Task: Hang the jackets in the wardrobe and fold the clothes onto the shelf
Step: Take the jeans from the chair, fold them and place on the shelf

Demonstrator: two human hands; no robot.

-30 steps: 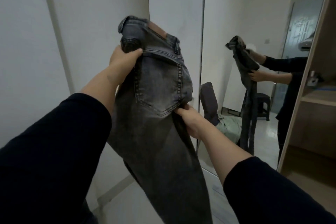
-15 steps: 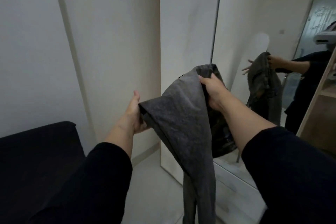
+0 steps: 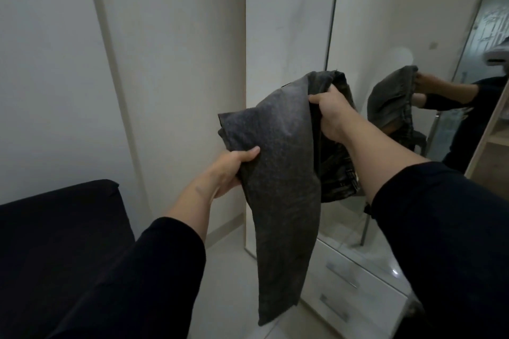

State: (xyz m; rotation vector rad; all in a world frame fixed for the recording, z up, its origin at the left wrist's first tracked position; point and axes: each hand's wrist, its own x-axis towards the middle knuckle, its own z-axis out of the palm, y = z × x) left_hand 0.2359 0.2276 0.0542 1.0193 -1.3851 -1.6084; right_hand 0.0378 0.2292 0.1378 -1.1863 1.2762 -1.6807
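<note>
Folding grey jeans [image 3: 283, 173] in mid-air: left hand [image 3: 230, 170] pinches the doubled fold, right hand [image 3: 332, 113] grips probably the waistband above. Next move likely calls for doubling the legs dangling below both hands.

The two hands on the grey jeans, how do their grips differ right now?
The left hand sits lower and nearer the camera, while the right hand is raised higher, close to the mirror.
The left hand grips a folded edge of the grey jeans with its thumb lying on top; the right hand clutches a bunched part near the top.
Both hold the same jeans, whose end hangs down between them, and both arms wear dark sleeves.
</note>
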